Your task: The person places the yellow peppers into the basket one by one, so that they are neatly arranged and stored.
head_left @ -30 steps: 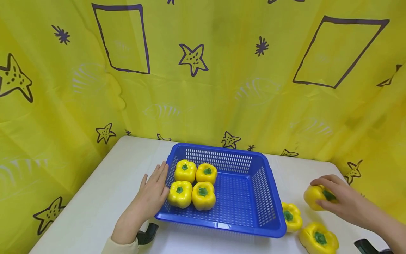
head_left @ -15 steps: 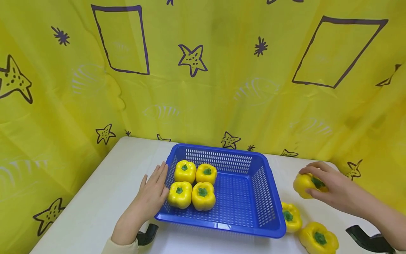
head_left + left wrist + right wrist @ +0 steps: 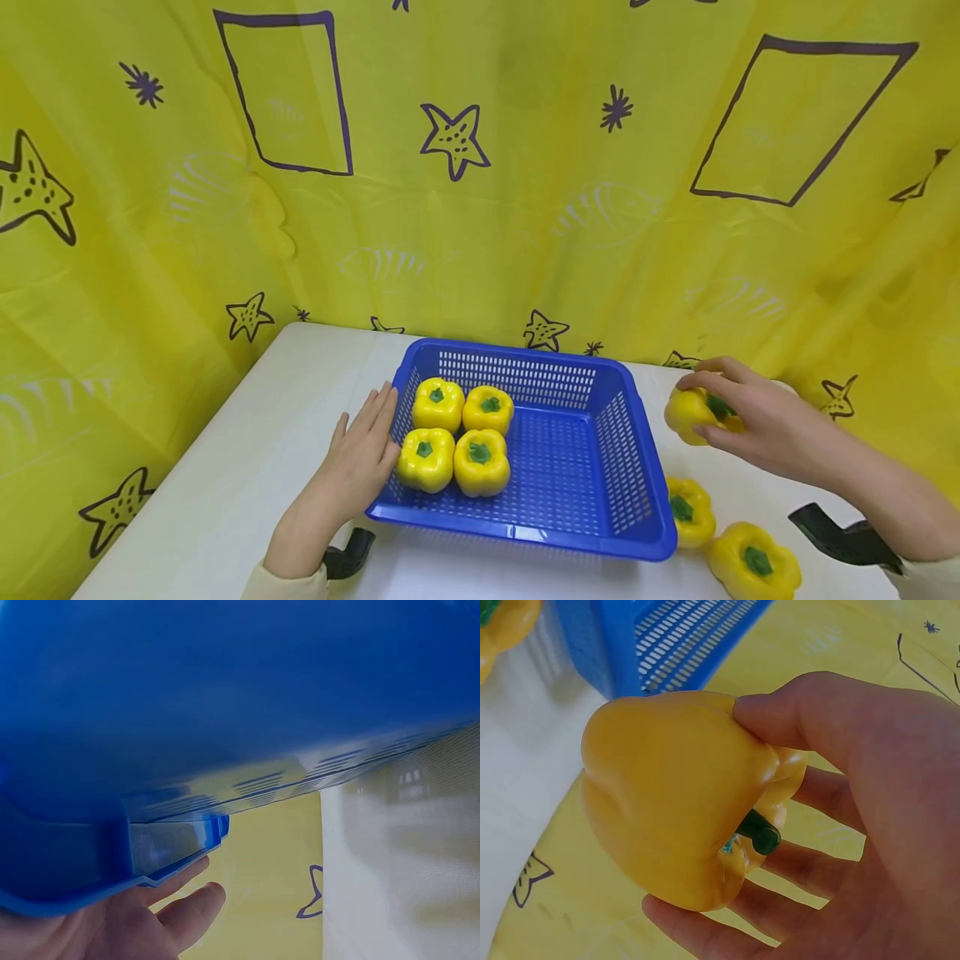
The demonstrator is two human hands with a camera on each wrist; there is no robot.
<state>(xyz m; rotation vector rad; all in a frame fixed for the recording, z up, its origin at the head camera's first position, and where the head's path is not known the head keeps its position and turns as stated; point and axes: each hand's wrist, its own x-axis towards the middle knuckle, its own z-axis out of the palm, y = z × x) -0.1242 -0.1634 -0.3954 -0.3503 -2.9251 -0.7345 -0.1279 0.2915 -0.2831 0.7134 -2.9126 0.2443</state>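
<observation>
My right hand (image 3: 765, 425) grips a yellow bell pepper (image 3: 667, 787) by its sides, thumb on one side and fingers on the other. Its green stem (image 3: 761, 832) points toward the palm. The pepper is just right of the blue plastic basket (image 3: 525, 533), above the table. My left hand (image 3: 358, 454) lies with straight fingers along the basket's left rim; the left wrist view shows its fingers (image 3: 193, 911) beneath the rim. Inside the basket's left half, several yellow bell peppers (image 3: 482, 464) sit two by two, stems up.
Two more bell peppers, one against the basket's right wall (image 3: 690, 512) and one nearer the front (image 3: 753, 562), rest on the white table (image 3: 217, 492). A yellow curtain (image 3: 525, 233) with star drawings hangs behind and at both sides. Each wrist wears a black strap piece (image 3: 843, 537).
My right hand has carried its bell pepper leftward and up, away from the table's right side toward the basket. The left hand, the basket and the other peppers have stayed put.
</observation>
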